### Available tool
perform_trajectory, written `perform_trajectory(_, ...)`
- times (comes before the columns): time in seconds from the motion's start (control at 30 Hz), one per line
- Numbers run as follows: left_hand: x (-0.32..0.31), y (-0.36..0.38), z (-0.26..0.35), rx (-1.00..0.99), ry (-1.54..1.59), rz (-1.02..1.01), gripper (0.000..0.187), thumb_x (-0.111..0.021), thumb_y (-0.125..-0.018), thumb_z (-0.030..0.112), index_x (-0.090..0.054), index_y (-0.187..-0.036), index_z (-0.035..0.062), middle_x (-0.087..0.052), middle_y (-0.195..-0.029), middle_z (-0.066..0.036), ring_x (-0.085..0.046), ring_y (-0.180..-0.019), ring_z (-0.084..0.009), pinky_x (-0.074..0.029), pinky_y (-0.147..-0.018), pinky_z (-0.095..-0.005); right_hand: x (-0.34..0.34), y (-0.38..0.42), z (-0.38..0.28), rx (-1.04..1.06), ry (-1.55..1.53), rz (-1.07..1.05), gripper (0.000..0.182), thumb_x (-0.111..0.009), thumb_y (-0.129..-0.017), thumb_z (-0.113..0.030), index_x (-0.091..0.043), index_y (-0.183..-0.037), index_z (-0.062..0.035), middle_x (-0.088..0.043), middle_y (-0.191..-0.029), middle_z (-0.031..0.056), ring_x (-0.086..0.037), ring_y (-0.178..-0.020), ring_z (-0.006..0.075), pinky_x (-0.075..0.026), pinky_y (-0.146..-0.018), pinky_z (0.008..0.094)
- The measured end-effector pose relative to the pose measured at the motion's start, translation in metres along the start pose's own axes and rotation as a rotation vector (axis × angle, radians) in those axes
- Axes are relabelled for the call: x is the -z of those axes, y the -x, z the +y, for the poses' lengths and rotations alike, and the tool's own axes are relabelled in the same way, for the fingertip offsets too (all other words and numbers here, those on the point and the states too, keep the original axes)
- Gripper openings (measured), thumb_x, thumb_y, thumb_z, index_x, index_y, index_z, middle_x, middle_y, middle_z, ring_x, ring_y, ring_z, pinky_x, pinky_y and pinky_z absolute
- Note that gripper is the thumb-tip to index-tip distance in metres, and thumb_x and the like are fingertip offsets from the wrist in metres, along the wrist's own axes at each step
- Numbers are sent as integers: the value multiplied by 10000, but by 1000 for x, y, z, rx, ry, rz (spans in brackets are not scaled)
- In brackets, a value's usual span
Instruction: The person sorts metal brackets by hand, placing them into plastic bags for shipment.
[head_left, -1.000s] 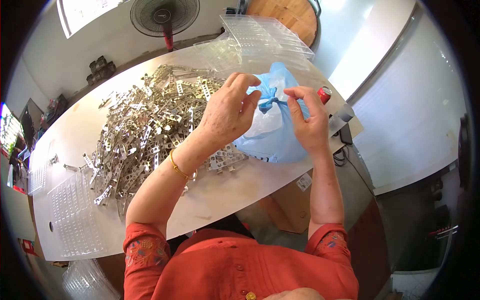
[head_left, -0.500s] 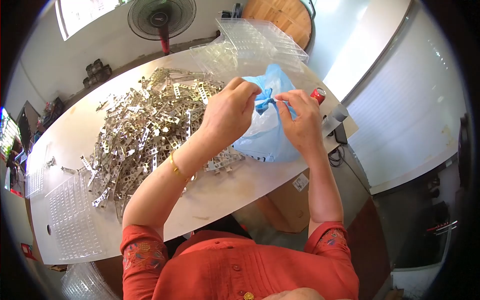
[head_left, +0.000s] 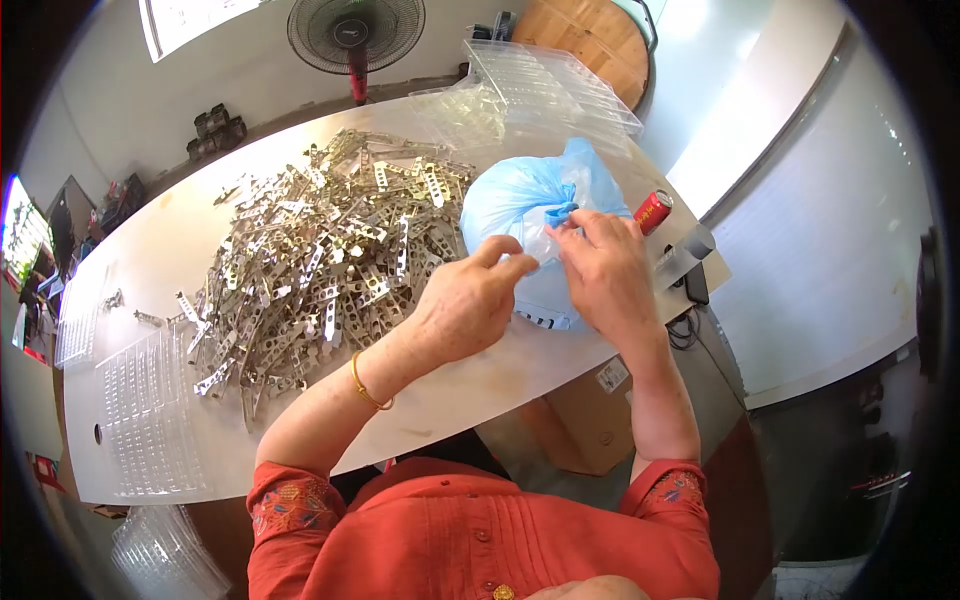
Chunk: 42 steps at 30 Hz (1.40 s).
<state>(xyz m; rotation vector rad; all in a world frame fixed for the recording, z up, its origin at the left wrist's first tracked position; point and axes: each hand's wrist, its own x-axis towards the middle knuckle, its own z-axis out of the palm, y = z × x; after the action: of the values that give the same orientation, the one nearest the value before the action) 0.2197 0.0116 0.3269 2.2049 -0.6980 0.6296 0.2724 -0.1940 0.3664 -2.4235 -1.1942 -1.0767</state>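
Observation:
A blue, partly see-through plastic bag (head_left: 505,195) stands bulging on the table, its neck gathered into a twisted knot (head_left: 560,213). My right hand (head_left: 608,272) pinches the bag by the knot with thumb and forefinger. In front of the bag's left side, my left hand (head_left: 470,305) has its fingers curled and the thumb near the forefinger; whether plastic is caught between them is hidden. Left of the bag lies a big heap of perforated metal strips (head_left: 330,260), close to my left hand.
Clear plastic trays lie at the back (head_left: 550,90) and on the left (head_left: 150,415) of the white table (head_left: 440,400). A red can (head_left: 653,212), a clear cup (head_left: 685,255) and a dark phone (head_left: 697,285) sit right of the bag. A fan (head_left: 352,35) stands behind; a cardboard box (head_left: 585,425) is below.
My left hand has come away from the knot, down toward me. My right hand stays at the knot, slightly lower. The bag's top now sits rounder and the view has shifted.

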Motion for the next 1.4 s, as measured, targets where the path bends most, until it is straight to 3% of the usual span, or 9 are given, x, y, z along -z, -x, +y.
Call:
perform_trajectory(0.3,5,53,14,-18,-77,-13,328,-631,-839,13,-623,-1161,77,-587,-1218,-153,-684,-831,-329,-583,-661,-410,6,-13,-9,-101,-121,112,68,-694,-867,-83,-666,-928,-76,-683,-961,60,-653,-920,255,-456,-844,405)
perform_trajectory(0.5,48,144,15,146,-57,6,225,-646,-848,3,-649,-1066,59,-615,-1175,-142,-681,-829,-317,-572,-681,-405,8,-4,-25,-130,113,-149,151,-656,-891,-53,-632,-1040,-66,-661,-1116,104,-607,-1086,298,-435,-966,426)
perform_trajectory(0.67,117,239,4,384,-373,415,186,-662,-819,-50,-691,-988,21,-657,-1074,-158,-670,-949,-333,-560,-795,-385,25,2,-46,-101,208,-206,313,-600,-897,8,-622,-1204,-50,-635,-1234,119,-571,-1196,319,-396,-1057,456)
perform_trajectory(0.73,156,284,1,516,-571,549,188,-659,-814,-57,-684,-988,9,-660,-1060,-161,-656,-971,-340,-548,-822,-396,34,-2,-70,-110,290,-50,362,-564,-895,42,-619,-1244,-41,-636,-1250,132,-571,-1217,330,-390,-1078,461)
perform_trajectory(0.83,198,350,7,719,-891,655,191,-660,-819,-56,-673,-1003,-6,-649,-1066,-177,-630,-1012,-353,-525,-867,-424,23,6,-97,-33,125,-20,375,-543,-893,53,-618,-1250,-34,-633,-1260,148,-571,-1221,347,-401,-1074,469)
perform_trajectory(0.97,218,393,26,760,-1153,669,173,-659,-828,-57,-662,-995,-13,-633,-1074,-186,-612,-1032,-368,-513,-884,-445,-36,3,-191,107,-356,-292,335,-615,-862,24,-646,-1187,-49,-643,-1218,144,-596,-1159,339,-433,-1024,455)
perform_trajectory(1.2,169,401,27,642,-737,604,256,-687,-754,-29,-637,-1004,-2,-611,-1097,-177,-606,-1059,-355,-510,-937,-440,-105,-60,-300,358,-623,-327,315,-707,-831,-54,-665,-1142,-53,-643,-1207,152,-603,-1147,340,-437,-1009,447)
perform_trajectory(1.3,147,395,7,590,-664,570,246,-695,-780,8,-634,-1018,-2,-607,-1106,-181,-605,-1083,-360,-507,-949,-437,-139,-117,-342,468,-791,-301,290,-700,-875,-105,-666,-1155,-36,-661,-1178,170,-625,-1118,340,-463,-972,441)
perform_trajectory(1.4,134,398,-17,658,-610,522,293,-712,-855,132,-613,-1088,-15,-596,-1149,-188,-589,-1150,-374,-478,-1016,-445,-186,-168,-393,454,-889,-480,291,-650,-935,-171,-661,-1197,-46,-659,-1192,176,-630,-1106,352,-485,-960,423)
